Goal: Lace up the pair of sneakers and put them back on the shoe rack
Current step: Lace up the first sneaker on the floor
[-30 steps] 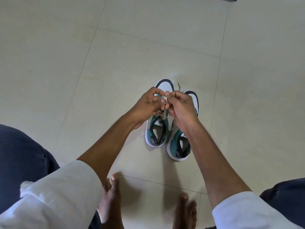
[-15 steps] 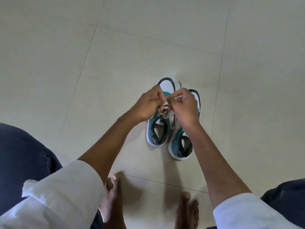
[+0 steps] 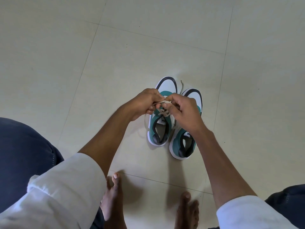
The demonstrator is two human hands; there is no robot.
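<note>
Two teal and white sneakers stand side by side on the tiled floor, toes pointing away from me. Above the left sneaker (image 3: 159, 129), my left hand (image 3: 145, 103) and my right hand (image 3: 183, 111) meet, each pinching the cream lace (image 3: 162, 102) stretched between the fingertips. A loop of that lace hangs down past the shoe's left side. The right sneaker (image 3: 184, 144) is partly covered by my right wrist. A loose lace end (image 3: 182, 85) pokes out between the two toes. No shoe rack is in view.
My two bare feet (image 3: 112, 200) rest on the floor just below the sneakers. Dark trouser knees frame the left and right edges. Pale floor tiles (image 3: 66, 63) spread all around.
My hands have drawn slightly apart and pulled the lace taut between them. A loop now hangs at the left side of the left sneaker.
</note>
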